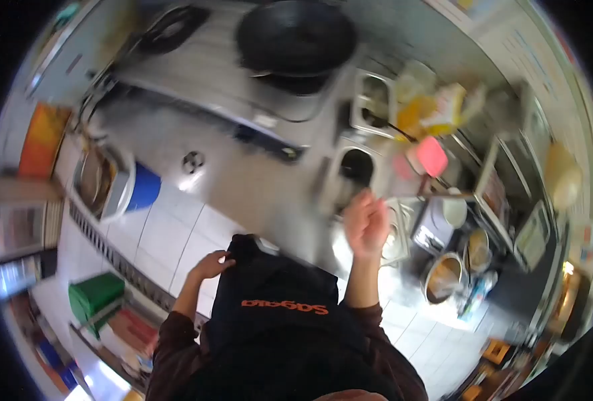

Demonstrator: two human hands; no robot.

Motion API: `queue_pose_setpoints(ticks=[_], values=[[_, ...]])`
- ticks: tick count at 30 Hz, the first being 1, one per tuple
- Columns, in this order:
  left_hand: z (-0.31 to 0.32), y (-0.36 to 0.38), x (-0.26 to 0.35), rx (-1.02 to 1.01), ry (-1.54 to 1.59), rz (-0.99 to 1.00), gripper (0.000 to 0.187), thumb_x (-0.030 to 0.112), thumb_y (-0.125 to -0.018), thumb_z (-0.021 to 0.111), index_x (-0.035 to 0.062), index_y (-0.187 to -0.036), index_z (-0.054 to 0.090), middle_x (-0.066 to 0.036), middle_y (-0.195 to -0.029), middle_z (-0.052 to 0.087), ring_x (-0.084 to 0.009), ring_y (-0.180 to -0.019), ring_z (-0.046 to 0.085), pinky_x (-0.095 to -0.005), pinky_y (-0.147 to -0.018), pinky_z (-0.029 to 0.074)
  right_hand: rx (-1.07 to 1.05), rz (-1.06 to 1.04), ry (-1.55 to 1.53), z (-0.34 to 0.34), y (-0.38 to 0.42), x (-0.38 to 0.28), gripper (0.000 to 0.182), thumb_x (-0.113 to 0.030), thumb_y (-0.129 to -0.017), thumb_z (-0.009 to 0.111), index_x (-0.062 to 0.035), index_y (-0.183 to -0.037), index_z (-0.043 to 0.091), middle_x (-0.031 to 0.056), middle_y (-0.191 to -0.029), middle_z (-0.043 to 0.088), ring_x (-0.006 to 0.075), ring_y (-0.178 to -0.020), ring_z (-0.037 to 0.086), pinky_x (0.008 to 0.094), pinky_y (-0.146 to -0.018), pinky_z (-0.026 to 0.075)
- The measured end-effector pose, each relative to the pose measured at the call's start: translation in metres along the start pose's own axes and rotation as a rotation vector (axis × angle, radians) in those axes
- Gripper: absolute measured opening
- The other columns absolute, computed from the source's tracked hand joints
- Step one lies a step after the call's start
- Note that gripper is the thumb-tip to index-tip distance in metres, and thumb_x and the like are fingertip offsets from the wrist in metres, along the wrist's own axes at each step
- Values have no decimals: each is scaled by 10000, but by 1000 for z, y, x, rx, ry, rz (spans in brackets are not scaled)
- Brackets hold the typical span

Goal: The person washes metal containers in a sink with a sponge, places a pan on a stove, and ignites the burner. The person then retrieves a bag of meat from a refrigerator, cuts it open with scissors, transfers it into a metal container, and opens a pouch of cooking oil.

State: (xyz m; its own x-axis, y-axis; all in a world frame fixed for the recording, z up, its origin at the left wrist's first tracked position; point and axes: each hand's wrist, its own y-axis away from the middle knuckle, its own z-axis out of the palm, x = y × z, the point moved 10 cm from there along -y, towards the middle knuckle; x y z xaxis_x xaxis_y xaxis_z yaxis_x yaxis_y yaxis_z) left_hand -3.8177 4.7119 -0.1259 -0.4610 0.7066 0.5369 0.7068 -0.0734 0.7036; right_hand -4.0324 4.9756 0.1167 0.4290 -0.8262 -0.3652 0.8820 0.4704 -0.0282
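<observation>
My left hand (211, 265) is closed on the edge of the black apron (276, 281), which has orange lettering and spreads out below my chest. My right hand (366, 226) is raised in front of the counter, blurred by motion. Nothing can be made out in it, and its fingers are too smeared to read. Close by are a steel container with a dark opening (356, 167) and another steel container (395, 230), partly behind the hand. Farther back stands a third steel container (374, 100) with a dark-handled utensil.
A large black wok (296, 37) sits on the steel stove (203, 73). On the right are a pink-topped container (432, 157), a white tub (449, 212) and a pot of brown contents (443, 277). A blue-and-white bin (139, 187) and a green bin (96, 297) stand left.
</observation>
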Motion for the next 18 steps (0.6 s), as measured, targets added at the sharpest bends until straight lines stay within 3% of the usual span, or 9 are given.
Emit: queue_pose_setpoints(ticks=[1, 4, 6, 9, 12, 13, 15, 17, 18], values=[[32, 7, -28, -235, 88, -130, 703, 565, -747, 483, 33, -1205, 433, -160, -1284, 371, -327, -1171, 361, -340, -973, 291, -22, 163, 132, 12, -6, 48, 318, -318, -884, 397, -40, -984, 515, 19, -649, 512, 96, -505, 463, 199, -427, 373], [69, 31, -116, -47, 391, -234, 785, 639, -731, 421, 104, -1296, 315, -112, -1370, 236, -314, -1265, 191, -435, -1022, 173, -201, 583, 437, 53, -17, 189, 293, -287, -882, 421, -37, -995, 525, 31, -668, 533, 91, -518, 487, 194, -444, 387], [73, 63, -154, -110, 137, -350, 829, 703, -709, 351, 170, -1333, 236, -70, -1404, 149, -296, -1294, 90, -570, -995, 60, -407, 1028, 701, 71, 4, 299, 255, -216, -857, 472, -34, -1017, 552, 40, -724, 576, 90, -587, 530, 214, -558, 452], [73, 125, -212, 24, 424, -544, 816, 725, -699, 322, 209, -1327, 254, -57, -1399, 173, -272, -1297, 100, -647, -941, 13, -596, 1349, 798, 67, 34, 438, 264, -192, -859, 450, -39, -1047, 555, 48, -712, 579, 88, -575, 526, 224, -542, 456], [86, 184, -294, 158, 690, -603, 822, 730, -690, 330, 210, -1323, 263, -57, -1397, 180, -273, -1291, 125, -635, -950, 4, -631, 1374, 1176, -6, 42, 570, 207, -209, -836, 477, -30, -871, 573, 64, -730, 597, 98, -528, 518, 226, -507, 448], [85, 205, -325, 206, 768, -615, 821, 728, -685, 345, 202, -1312, 291, -75, -1368, 255, -279, -1274, 187, -641, -943, -5, -844, 1232, 1471, -29, 36, 609, 218, -231, -820, 506, -20, -827, 559, 84, -732, 599, 98, -510, 512, 246, -498, 444], [81, 243, -390, 185, 808, -629, 808, 723, -679, 369, 173, -1271, 373, -91, -1321, 341, -297, -1250, 246, -653, -933, -2, -1399, 742, 2033, -72, 24, 666, 344, -336, -772, 532, -33, -928, 578, 129, -753, 617, 266, -683, 594, 363, -656, 459], [77, 284, -457, 43, 718, -729, 762, 699, -675, 425, 149, -1201, 467, -99, -1278, 401, -308, -1227, 290, -660, -928, 24, -1100, 1000, 2087, -158, 8, 691, 276, -289, -772, 497, -57, -869, 611, 144, -718, 608, 285, -726, 593, 374, -684, 448], [89, 292, -503, 34, 625, -863, 692, 650, -671, 501, 140, -1138, 527, -94, -1257, 426, -310, -1198, 336, -660, -927, 66, -562, 1380, 2000, -173, 9, 678, 240, -223, -769, 456, -45, -687, 596, 134, -683, 575, 231, -618, 576, 336, -530, 464]])
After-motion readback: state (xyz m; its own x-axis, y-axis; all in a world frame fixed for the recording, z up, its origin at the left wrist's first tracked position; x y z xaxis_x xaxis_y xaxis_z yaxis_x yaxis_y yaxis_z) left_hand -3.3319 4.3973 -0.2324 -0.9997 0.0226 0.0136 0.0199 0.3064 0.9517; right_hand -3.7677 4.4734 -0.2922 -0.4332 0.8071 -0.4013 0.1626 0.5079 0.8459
